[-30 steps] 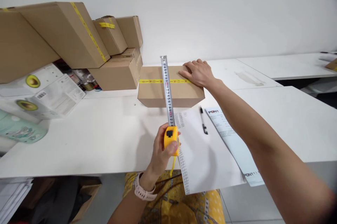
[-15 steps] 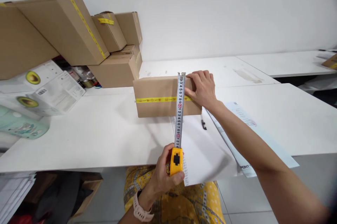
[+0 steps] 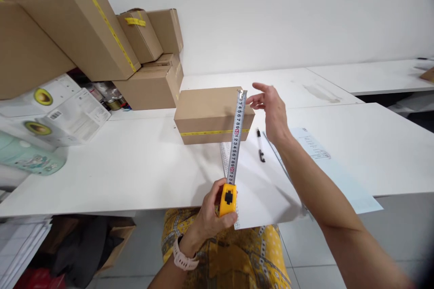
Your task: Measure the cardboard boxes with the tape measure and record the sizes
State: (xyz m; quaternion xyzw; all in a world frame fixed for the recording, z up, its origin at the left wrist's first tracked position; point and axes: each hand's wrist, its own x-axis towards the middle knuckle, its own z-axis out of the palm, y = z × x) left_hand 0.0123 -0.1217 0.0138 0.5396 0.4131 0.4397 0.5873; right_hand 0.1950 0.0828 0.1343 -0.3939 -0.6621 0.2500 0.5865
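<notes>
My left hand (image 3: pixel 215 210) is closed round the yellow case of a tape measure (image 3: pixel 228 201) at the table's front edge. Its metal blade reaches away from me, and the hooked end lies over the right part of a brown cardboard box (image 3: pixel 203 110). Yellow printed tape runs along the box's near side. Just right of the box, my right hand (image 3: pixel 271 108) is raised with fingers apart, holding nothing. Its fingertips are close to the blade's end; whether they touch it I cannot tell. Below the blade lie white sheets of paper (image 3: pixel 264 198) with a black pen (image 3: pixel 260 144) on them.
More cardboard boxes (image 3: pixel 81 35) are stacked at the back left. White cartons with avocado pictures (image 3: pixel 68 108) and a mint-green bottle (image 3: pixel 30 155) stand at the left. A light blue sheet (image 3: pixel 342 176) lies at the right. Below the table is an open box (image 3: pixel 118 243).
My right hand has let go of the box and lifted away to the right. The box has tipped back, so more of its top shows. The blade's end has shifted slightly right.
</notes>
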